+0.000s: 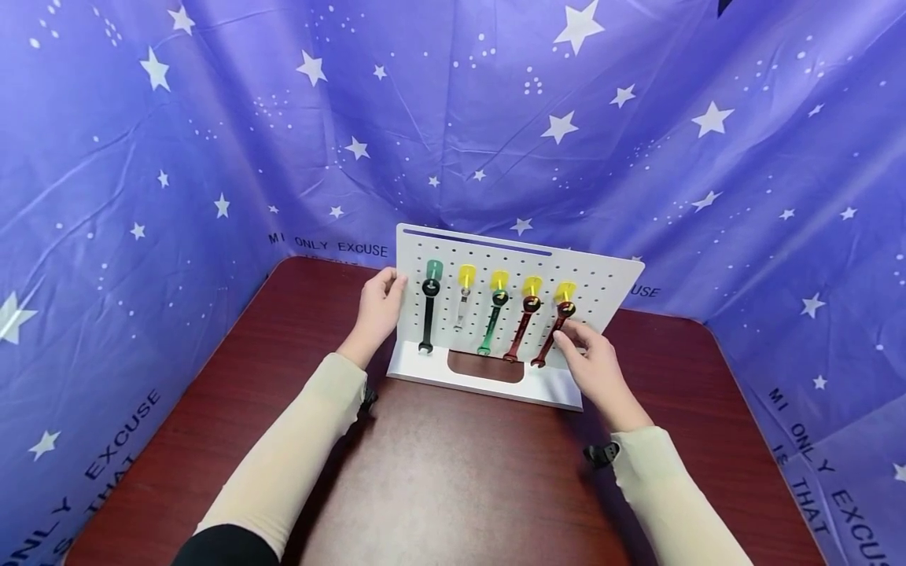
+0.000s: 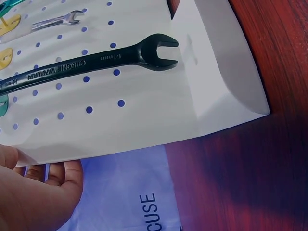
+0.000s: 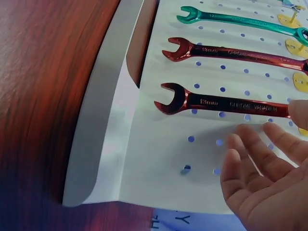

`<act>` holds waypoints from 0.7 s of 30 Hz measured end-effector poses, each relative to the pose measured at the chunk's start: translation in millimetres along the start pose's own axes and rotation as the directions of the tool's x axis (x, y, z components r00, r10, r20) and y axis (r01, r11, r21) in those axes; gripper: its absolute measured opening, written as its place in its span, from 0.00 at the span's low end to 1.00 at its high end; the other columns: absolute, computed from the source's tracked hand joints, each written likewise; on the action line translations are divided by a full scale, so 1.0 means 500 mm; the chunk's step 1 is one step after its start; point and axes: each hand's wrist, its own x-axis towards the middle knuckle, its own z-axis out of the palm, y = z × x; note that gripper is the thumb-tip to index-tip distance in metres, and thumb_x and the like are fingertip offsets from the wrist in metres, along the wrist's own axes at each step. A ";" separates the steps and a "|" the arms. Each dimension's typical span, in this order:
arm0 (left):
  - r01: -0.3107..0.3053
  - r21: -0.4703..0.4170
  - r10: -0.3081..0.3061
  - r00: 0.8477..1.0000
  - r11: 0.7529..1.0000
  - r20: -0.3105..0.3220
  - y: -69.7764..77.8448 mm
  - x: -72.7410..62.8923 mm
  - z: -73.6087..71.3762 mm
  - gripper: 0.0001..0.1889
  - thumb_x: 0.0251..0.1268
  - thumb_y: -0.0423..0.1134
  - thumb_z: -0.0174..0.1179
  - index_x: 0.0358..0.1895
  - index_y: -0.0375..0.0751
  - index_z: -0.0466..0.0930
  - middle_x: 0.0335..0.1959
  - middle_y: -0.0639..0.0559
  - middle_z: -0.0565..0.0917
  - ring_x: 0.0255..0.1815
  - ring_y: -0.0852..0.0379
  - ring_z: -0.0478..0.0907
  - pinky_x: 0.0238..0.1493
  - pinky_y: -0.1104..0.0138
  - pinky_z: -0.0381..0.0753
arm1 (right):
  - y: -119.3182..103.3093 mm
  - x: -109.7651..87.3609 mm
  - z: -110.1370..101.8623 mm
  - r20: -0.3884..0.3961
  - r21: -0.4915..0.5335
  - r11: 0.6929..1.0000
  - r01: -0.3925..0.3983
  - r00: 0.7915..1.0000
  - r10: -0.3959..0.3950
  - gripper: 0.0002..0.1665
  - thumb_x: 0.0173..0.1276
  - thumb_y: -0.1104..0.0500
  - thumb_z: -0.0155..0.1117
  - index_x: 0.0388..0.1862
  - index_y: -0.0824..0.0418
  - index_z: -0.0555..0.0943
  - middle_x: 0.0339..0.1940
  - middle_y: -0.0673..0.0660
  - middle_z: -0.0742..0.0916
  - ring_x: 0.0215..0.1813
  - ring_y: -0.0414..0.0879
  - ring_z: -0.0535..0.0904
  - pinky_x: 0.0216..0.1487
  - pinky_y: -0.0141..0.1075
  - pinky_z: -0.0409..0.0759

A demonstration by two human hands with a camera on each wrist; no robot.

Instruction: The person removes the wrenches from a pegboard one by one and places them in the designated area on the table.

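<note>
A white pegboard (image 1: 609,275) stands on the table, with a row of combination wrenches hung from its pegs. From the left come a black wrench (image 1: 428,318), a small silver wrench (image 1: 462,306), a green wrench (image 1: 492,326), a red wrench (image 1: 522,330) and another red wrench (image 1: 551,339) marked 13mm. My left hand (image 1: 380,306) grips the board's left edge, thumb in front and fingers (image 2: 73,179) curling behind it. At the rightmost red wrench is my right hand (image 1: 596,365). Its thumb (image 3: 299,113) overlaps the shank, while the loosely bent fingers (image 3: 262,154) spread below, apart from the thumb.
The dark red-brown table (image 1: 439,472) carries the board, which has a folded white base (image 1: 418,365) with a cut-out. One green and several yellow peg hooks (image 1: 467,275) hold the wrenches. A purple star-printed cloth (image 1: 453,118) hangs around the table.
</note>
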 end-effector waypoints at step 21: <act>-0.007 0.003 0.007 1.000 1.000 0.007 -0.003 0.000 0.000 0.09 0.79 0.35 0.55 0.41 0.32 0.80 0.26 0.44 0.76 0.29 0.52 0.72 0.30 0.63 0.70 | -0.064 0.002 0.001 -0.017 0.143 0.987 0.074 0.997 -0.072 0.09 0.75 0.70 0.60 0.39 0.78 0.83 0.34 0.70 0.86 0.32 0.46 0.74 0.33 0.28 0.70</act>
